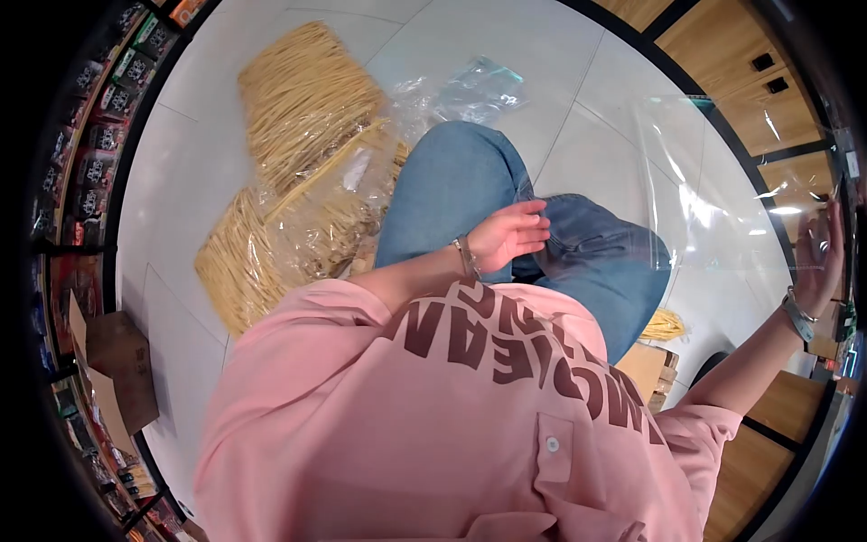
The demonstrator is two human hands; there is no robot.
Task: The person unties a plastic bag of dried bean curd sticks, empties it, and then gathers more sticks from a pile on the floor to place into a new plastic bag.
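Observation:
My left hand (508,240) is over my lap, palm partly showing. Its fingers are slightly bent and apart, with nothing held. Out at the far right, my raised right hand (820,257) is at the edge of a clear plastic bag (709,185), which spreads flat to the left from it. The fingers look closed on the bag, partly blurred behind its glare. On the floor beyond my left knee lie bundles of yellow dried sticks or strands (307,90), some of them under clear wrap (334,203).
More crumpled clear plastic (483,90) lies on the tiled floor beyond my knees. An open cardboard box (122,370) stands at left beside shelves of packets (95,172). Wooden cabinets (741,68) line the right. A small yellow bundle (664,325) is by my right leg.

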